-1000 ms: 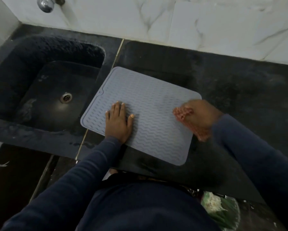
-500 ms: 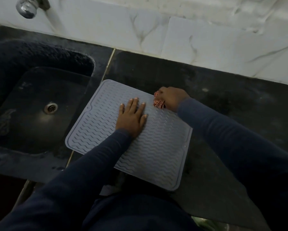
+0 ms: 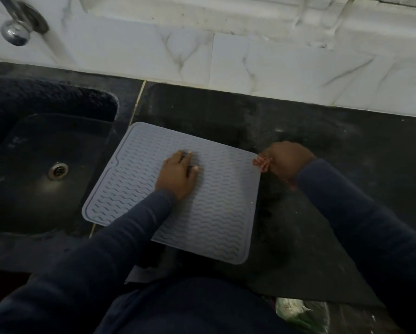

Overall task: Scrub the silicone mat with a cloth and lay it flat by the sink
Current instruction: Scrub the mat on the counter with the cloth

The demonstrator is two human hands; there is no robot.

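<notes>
A grey silicone mat point(image 3: 216, 213) with a wavy ribbed pattern lies flat on the black counter, its left corner overhanging the sink edge. My left hand point(image 3: 179, 174) rests palm down on the mat's upper middle, fingers slightly curled. My right hand point(image 3: 286, 160) is at the mat's far right corner, closed around a small reddish-pink cloth point(image 3: 261, 163) that peeks out at the mat's edge.
A dark sink point(image 3: 33, 145) with a round drain point(image 3: 57, 170) lies to the left, a chrome tap point(image 3: 16, 27) above it. White marble tiles point(image 3: 226, 61) back the black counter point(image 3: 322, 131). A plastic bag with greens point(image 3: 301, 314) sits below the counter edge.
My right hand with the cloth swept from the mat's upper middle out to its far right corner. My left hand stayed pressed on the mat, its fingers drawn in a little.
</notes>
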